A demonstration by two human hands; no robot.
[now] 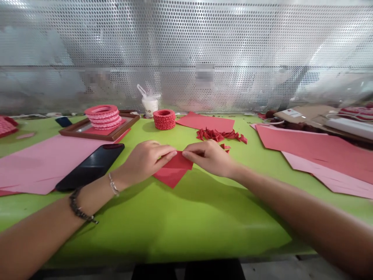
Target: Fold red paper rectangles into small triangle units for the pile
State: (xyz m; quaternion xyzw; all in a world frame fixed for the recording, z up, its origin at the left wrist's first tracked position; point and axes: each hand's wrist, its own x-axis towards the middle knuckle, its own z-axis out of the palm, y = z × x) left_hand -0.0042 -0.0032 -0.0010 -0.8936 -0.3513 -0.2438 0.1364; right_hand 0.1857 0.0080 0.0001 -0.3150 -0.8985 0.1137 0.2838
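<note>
A green table is stretching before a perforated metal wall; a wooden-rimmed tray is carrying stacked pink rings. Mid-table, the left hand and right hand are pinching red paper in narrow grips.

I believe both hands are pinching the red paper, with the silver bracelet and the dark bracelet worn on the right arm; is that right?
Not quite: the silver bracelet and the dark bracelet are on the left arm, as the head view shows. Both left hand and right hand do pinch the red paper.
</note>
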